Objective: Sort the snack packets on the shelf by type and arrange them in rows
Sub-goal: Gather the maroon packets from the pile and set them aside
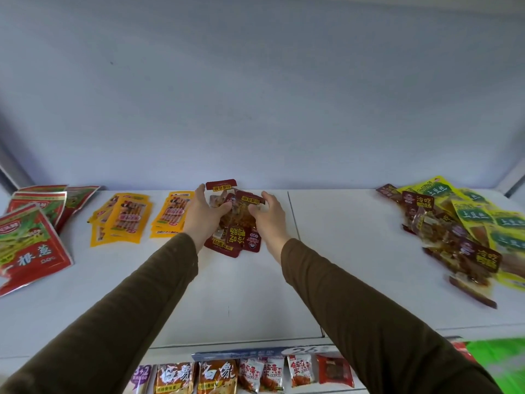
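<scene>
A loose stack of dark red snack packets (pixel 237 223) with yellow lettering lies at the back middle of the white shelf (pixel 227 294). My left hand (pixel 203 217) presses against the stack's left side, thumb on top of it. My right hand (pixel 270 216) cups its right side, fingers curled over the upper packets. Both hands squeeze the stack between them. Left of it lie two piles of yellow sausage packets (pixel 122 220) (pixel 172 213). Red and green packets (pixel 28 237) sit at the far left. A mixed heap of dark red and yellow-green packets (pixel 460 231) lies at the right.
The shelf's back wall (pixel 255 95) rises right behind the stack. A seam (pixel 295 223) divides the shelf boards just right of my right hand. Below the front edge, a lower shelf holds a row of assorted packets (pixel 241 373) under a price strip.
</scene>
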The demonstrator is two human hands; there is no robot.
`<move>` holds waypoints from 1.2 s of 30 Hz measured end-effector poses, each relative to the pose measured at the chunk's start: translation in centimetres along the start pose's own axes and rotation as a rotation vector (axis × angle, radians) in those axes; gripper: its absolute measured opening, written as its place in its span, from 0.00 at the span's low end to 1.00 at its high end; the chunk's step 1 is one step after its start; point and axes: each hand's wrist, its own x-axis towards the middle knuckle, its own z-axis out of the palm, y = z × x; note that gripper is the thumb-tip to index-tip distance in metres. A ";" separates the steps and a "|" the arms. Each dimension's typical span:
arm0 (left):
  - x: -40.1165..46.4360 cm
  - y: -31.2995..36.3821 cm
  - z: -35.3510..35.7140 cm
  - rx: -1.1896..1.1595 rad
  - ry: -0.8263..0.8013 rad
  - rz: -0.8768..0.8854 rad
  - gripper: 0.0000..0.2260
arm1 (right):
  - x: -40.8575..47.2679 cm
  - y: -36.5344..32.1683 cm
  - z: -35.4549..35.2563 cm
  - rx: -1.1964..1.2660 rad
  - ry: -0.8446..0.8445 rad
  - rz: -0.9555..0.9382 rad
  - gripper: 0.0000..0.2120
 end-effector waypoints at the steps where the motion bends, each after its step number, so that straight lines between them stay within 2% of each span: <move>1: -0.2 0.3 0.1 0.024 0.009 0.028 0.38 | -0.1 -0.1 -0.3 0.006 0.003 -0.010 0.25; 7: -1.3 2.3 1.5 0.188 0.006 0.219 0.34 | -0.8 -0.4 -2.8 -0.016 0.033 -0.099 0.25; 15: -4.0 6.1 6.8 0.207 -0.093 0.281 0.26 | -1.3 0.0 -10.0 -0.172 0.063 -0.234 0.25; 22: -6.8 9.6 14.9 0.357 -0.125 0.356 0.25 | -0.7 2.5 -20.3 -0.538 0.008 -0.340 0.28; 27: -9.3 12.4 21.8 0.551 -0.139 0.440 0.25 | 0.0 4.7 -28.5 -0.839 -0.054 -0.442 0.27; 36: -11.8 17.0 29.0 0.726 -0.164 0.548 0.25 | 1.3 6.9 -37.9 -0.999 -0.029 -0.512 0.26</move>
